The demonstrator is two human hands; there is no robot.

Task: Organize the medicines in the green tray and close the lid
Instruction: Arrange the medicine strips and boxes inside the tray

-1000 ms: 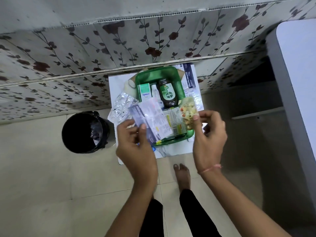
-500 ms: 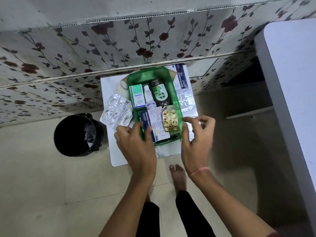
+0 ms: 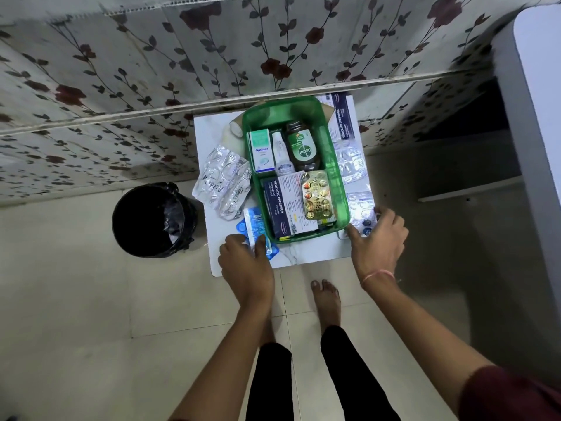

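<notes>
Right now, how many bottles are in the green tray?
2: a dark Dettol bottle at the green tray's far right, and a small white bottle just left of it. Others may be hidden underneath.

a room in a home, seen from above by a person standing barefoot

the floor is pale ceramic tile with thin grout lines, and a bare foot rests on it at 6 o'clock. the wall from 9 to 1 o'clock carries cream sheeting printed with dark red roses and leafy vines. a small black dustbin lined with a black bag stands at 9 o'clock beside a low white marble-look table. household remedies lie there: a dettol bottle, an optibex box, blister strips. a white cabinet fills 3 o'clock.
</notes>
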